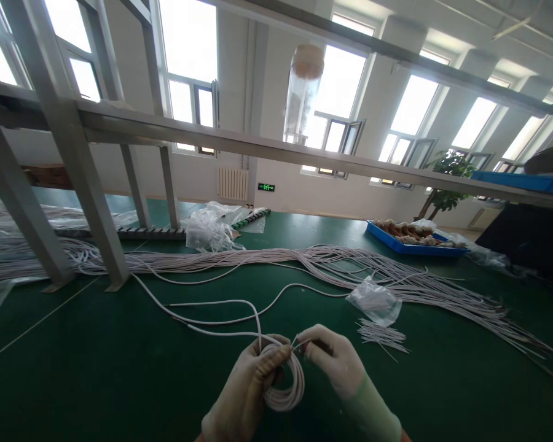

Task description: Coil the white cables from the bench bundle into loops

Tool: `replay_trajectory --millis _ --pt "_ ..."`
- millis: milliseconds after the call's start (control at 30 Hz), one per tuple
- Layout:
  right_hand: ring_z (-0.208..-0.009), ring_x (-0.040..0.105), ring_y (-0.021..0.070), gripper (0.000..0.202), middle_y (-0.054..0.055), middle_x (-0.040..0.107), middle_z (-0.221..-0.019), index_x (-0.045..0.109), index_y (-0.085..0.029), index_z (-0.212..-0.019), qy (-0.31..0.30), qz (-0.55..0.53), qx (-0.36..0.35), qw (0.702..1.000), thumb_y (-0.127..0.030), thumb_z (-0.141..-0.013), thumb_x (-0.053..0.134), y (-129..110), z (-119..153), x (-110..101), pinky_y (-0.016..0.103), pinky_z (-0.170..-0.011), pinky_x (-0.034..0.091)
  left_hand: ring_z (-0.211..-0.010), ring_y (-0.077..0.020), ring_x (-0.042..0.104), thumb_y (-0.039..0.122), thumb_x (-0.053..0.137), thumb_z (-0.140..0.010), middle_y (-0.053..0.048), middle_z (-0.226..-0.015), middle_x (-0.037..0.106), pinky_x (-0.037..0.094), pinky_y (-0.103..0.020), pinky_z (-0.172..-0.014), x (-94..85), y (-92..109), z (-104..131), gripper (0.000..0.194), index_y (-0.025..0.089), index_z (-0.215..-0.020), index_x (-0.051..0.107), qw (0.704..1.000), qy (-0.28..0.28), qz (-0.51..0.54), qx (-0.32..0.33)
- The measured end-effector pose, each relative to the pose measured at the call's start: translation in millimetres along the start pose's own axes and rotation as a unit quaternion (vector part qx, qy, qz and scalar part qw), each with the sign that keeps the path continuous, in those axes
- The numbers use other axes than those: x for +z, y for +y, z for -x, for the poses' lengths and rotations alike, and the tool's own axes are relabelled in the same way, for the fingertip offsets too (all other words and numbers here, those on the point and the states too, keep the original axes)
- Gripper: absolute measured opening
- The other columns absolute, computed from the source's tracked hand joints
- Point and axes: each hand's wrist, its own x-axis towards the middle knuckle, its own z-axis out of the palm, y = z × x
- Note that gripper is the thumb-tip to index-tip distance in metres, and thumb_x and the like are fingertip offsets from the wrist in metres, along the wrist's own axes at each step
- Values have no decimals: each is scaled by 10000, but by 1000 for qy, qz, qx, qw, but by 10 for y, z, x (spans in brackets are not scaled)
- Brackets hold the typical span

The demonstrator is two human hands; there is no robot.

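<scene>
A small coil of white cable (pixel 289 402) hangs just above the green tabletop at the bottom middle. My left hand (pixel 251 380), in a pale glove, wraps round the coil's left side, with its thumb pressed on top. Close by on the right, my gloved right hand (pixel 338 362) is closed in a pinch on a thin white tie (pixel 301 343), which crosses the top of the coil. The fingertips partly hide where tie and coil meet. Loose cable ends (pixel 212 332) stretch left from the coil across the table.
A long bundle of white cables (pixel 212 261) crosses the green table (pixel 120 380). On the right lie a pile of short white ties (pixel 382 335) and a clear plastic bag (pixel 375 301). Farther back stands a blue tray (pixel 410 248). Metal shelf posts (pixel 85 166) rise at left.
</scene>
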Motion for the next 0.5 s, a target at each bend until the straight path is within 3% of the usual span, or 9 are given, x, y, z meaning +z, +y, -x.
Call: replay_trajectory --millis 100,233,367,500 --pt "-829 659 232 151 54 666 -949 737 -227 -980 -8 90 -102 991 -216 -933 593 -89 66 82 373 -725 589 -953 -299 646 586 907 -570 -98 -1012 704 500 -435 -901 26 86 37 781 133 -1135 614 1000 5 -13 -21" --pt "-721 588 217 176 68 654 -909 740 -236 -996 -5 332 -243 911 -261 -985 566 -103 69 61 345 -596 499 -1054 -345 650 523 835 -685 -129 -1110 714 490 -475 -961 -50 89 47 625 146 -1142 637 994 6 -112 -19" --pt "-768 571 216 126 68 621 -973 714 -239 -1011 -50 403 -215 888 -275 -956 607 -120 -12 -24 321 -617 498 -1074 -335 655 328 777 -789 -121 -1140 718 496 -473 -962 -174 -5 3 472 162 -1206 630 978 6 -207 -28" --pt "-769 547 208 48 59 632 -1017 682 -229 -919 -122 467 -207 851 -241 -918 635 -244 -73 -64 305 -610 455 -1103 -331 655 384 723 -864 -115 -1160 716 496 -483 -985 -178 -17 -35 394 163 -1182 652 986 -37 -163 -27"
